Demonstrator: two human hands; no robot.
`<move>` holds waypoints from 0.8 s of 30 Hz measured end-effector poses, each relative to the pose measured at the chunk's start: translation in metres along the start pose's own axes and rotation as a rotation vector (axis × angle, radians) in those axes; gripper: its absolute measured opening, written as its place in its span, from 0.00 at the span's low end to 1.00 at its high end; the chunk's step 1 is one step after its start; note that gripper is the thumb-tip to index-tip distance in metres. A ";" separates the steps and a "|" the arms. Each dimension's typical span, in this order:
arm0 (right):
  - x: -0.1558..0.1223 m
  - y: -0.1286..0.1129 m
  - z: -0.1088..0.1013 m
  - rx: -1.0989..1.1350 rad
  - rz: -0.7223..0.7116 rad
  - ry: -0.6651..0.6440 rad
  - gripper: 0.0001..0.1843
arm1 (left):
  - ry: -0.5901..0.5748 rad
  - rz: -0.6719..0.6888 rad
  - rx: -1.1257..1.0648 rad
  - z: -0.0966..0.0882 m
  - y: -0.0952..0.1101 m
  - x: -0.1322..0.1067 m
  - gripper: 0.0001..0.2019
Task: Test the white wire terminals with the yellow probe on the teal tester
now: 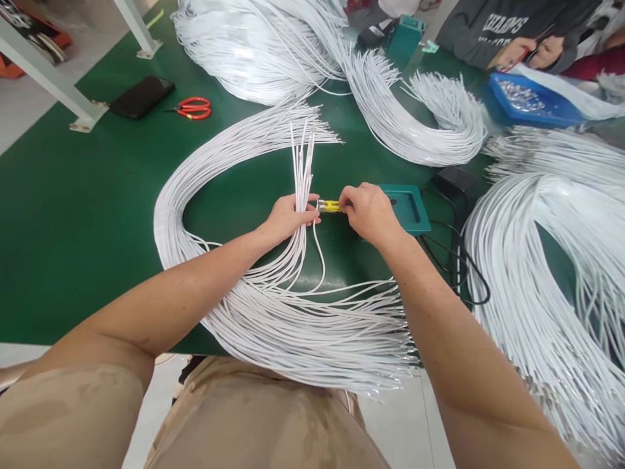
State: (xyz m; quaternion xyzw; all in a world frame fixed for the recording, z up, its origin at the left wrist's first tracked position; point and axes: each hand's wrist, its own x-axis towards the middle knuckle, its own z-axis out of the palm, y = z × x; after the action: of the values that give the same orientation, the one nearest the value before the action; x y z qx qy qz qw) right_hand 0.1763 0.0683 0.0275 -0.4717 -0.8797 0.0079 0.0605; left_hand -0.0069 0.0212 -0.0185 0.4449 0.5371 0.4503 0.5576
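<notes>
Head view, centre: left hand (286,217) grasps white wires (301,170), right hand (370,210) pinches a yellow piece (331,206); a slack left grip could spill them into the lower-centre bundle (317,332).

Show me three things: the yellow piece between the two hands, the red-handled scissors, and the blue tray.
Yellow piece (331,206): head view, on its yellow body.
Red-handled scissors (192,109): head view, on the red handles.
Blue tray (541,118): head view, on its near side wall.

Wearer's two hands (368,212), one yellow piece (332,206)
One phone (141,96), one pair of scissors (189,107), one blue tray (537,118); white cables (303,326) uncountable
</notes>
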 end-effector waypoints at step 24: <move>-0.051 -0.085 -0.031 0.033 -0.359 -0.178 0.14 | -0.026 0.152 -0.098 -0.009 0.016 -0.012 0.21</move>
State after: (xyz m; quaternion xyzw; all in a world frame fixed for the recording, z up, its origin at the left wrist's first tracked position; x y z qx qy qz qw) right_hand 0.1367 -0.0224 0.0589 -0.3038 -0.9512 0.0528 -0.0092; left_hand -0.0168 0.0128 -0.0010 0.4625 0.4719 0.5112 0.5496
